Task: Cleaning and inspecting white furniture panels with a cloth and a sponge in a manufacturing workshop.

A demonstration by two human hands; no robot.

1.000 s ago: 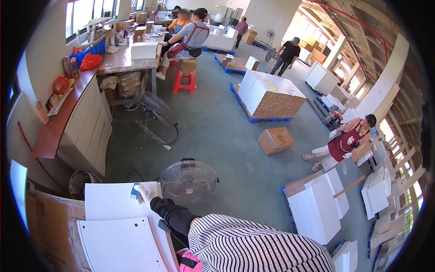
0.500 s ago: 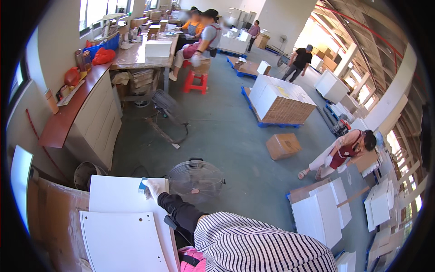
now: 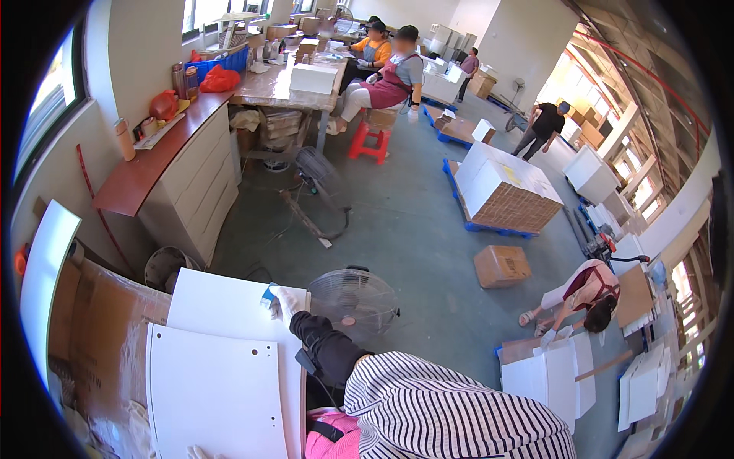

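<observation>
My right hand (image 3: 286,303), white-gloved with a black sleeve, is closed around a small blue block-like thing (image 3: 269,292). It presses this against a white panel (image 3: 222,297), near the panel's far right corner; the exact kind of the blue thing is too small to tell. Overlapping that panel on the near side lies a second white panel (image 3: 214,382) with several small holes. At the lower edge of the picture, a bit of white glove, seemingly my left hand (image 3: 197,452), shows beside the near panel. Its fingers are mostly cut off.
A floor fan (image 3: 352,300) stands just beyond the panels. Wrapped brown cartons (image 3: 115,321) and an upright white panel (image 3: 57,268) are at the left. A drawer cabinet (image 3: 183,187) stands farther off. At the right, a co-worker (image 3: 592,294) bends over stacked white panels (image 3: 539,375).
The whole view has shifted, so things appear farther right. My right hand stays near the same corner with the blue thing. The co-worker at right has bent lower; a seated person sits more upright.
</observation>
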